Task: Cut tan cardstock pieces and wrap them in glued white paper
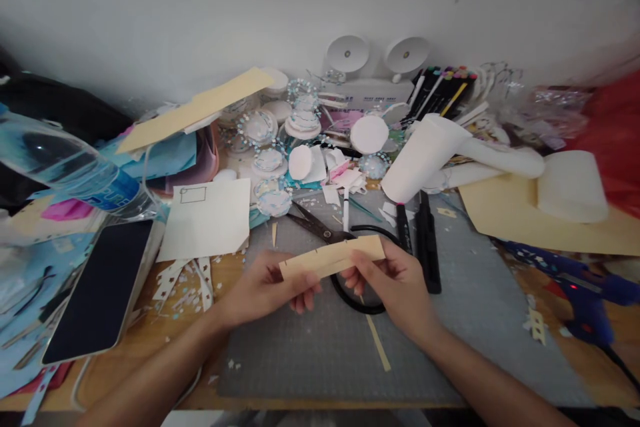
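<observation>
Left hand [277,287] and right hand [399,283] pinch a cream strip [331,256], apparently card, above a grey mat [300,353]; behind, a pale wall [200,7].

The paper strip [325,259] and the right hand [400,287] cover part of the scissors [327,235], and some fingers of the left hand [275,288] disappear behind that strip. The bottle [73,163] at left and the glue gun [583,293] at right (its cord too) are cut off. Lettering on the far box [375,95] is too small to read; what the cut-off red thing [613,120] is, I cannot tell.
</observation>
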The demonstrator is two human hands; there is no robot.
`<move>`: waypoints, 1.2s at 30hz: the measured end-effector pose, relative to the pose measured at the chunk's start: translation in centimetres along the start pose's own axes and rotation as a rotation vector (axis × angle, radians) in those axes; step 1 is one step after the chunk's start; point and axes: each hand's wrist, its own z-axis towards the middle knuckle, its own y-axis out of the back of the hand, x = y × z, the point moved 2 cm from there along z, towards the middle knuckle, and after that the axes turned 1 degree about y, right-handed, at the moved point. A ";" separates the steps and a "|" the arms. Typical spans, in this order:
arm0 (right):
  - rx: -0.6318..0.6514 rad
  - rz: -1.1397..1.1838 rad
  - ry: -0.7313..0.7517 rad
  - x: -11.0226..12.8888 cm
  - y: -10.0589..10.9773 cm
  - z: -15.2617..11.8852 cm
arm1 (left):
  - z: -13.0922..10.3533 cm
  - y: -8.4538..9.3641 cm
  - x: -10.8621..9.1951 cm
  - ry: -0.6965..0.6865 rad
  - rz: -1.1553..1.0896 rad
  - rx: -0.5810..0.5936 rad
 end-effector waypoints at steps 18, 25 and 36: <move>0.358 0.022 -0.037 -0.5 0.4 -1.2 | -0.6 1.0 1.4 -0.166 -0.201 -0.255; 0.317 -0.066 0.033 -0.8 0.4 -1.0 | -0.7 0.8 1.3 -0.218 -0.182 -0.244; 0.368 -0.112 -0.008 -0.9 0.5 -1.2 | -1.0 -0.2 0.8 -0.166 0.018 -0.109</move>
